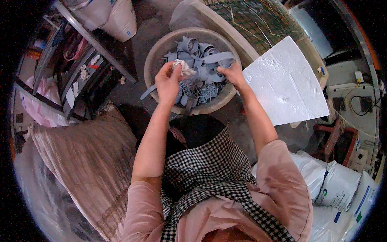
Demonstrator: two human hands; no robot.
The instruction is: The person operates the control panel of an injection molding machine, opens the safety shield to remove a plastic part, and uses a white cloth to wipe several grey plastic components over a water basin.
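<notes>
Head: left hand [167,80] above tub [152,69]

Parts [204,74] lie in a basin [152,66], a board [284,84] just right of it, a sack [88,161] nearer and left.

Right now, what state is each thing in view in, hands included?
Left hand: closed on the wad.
Wad: crumpled, held over the basin.
Right hand: thumb against a grey part, fingers hidden.
Basin: upright, holding grey parts.
Grey parts: loose, jumbled.
White sheet: flat, uncovered.
Brown sack: creased; whether sealed, can't tell.
White sacks: bulging.
</notes>
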